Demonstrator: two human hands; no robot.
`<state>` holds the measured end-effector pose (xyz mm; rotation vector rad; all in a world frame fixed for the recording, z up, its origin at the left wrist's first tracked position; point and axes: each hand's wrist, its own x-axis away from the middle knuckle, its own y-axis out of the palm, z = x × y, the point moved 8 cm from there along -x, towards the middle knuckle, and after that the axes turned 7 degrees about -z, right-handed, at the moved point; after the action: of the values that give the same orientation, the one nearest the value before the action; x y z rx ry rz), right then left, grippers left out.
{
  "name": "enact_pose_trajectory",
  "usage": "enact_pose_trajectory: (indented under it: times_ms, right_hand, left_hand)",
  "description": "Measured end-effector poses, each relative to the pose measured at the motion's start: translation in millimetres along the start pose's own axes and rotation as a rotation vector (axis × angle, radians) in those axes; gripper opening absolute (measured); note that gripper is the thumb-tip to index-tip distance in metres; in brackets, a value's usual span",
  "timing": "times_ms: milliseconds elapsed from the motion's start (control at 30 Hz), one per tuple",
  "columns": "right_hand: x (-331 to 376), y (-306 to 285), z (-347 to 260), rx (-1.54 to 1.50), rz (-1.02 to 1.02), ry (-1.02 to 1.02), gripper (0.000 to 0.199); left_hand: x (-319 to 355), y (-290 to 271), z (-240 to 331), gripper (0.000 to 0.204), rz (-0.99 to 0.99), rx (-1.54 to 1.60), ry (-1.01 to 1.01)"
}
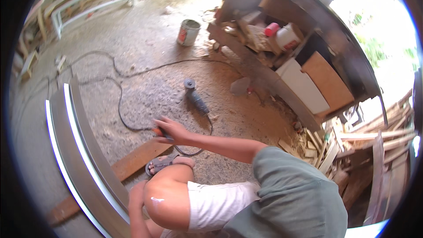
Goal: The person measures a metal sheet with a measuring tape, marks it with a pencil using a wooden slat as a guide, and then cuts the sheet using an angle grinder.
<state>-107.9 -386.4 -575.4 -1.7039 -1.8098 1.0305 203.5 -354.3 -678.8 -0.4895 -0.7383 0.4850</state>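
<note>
Here's the right hand [175, 131], out at the end of a bent arm, fingers curled round a small handheld tool [157, 131] with orange and dark parts; the grip covers most of it, so its exact kind can't be told. Down by the bent knee [164, 196], the left hand [137, 190] is partly hidden, close to the long dark boards [72, 150], and whether it's spread, closed or holding anything, I can't tell. Those boards run down the left side, bright white strips along their length, lying across a reddish-brown plank [141, 161] on the ground. The handheld tool is over that plank's near end, to the right of the boards and well apart from their white strips. Just beyond the right hand, a dark power tool [196, 97] lies on the dusty floor [150, 88], its black cord [120, 101] looping round. A sandalled foot [167, 164] is planted just below the right hand. Further out stands a grey bucket [188, 34], and to its right a dark workbench [260, 72] holds wood scraps, a white container [288, 37] and leaning panels [304, 86]. Lower right, a heap of scrap wood [328, 154] sits by the bench; upper left, a white frame [94, 5].
</note>
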Motion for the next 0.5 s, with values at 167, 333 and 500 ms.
enact_pose_trajectory:
  times_ms: [167, 333, 500]
  right_hand:
    - [331.9, -70.5, 122.0, 0.243, 0.118, 0.713, 0.054]
    - [617.0, -108.8, 141.7, 0.464, 0.066, 1.321, 0.039]
    - [652.4, -126.0, 142.1, 0.545, 0.056, 1.432, 0.038]
  left_hand:
    - [-37.0, 13.8, -31.6, 0.039, 0.064, -0.250, 0.080]
    - [-48.8, 16.9, -28.5, 0.036, 0.111, -0.307, 0.130]
    - [-47.8, 14.2, -42.1, 0.034, 0.223, -0.310, 0.210]
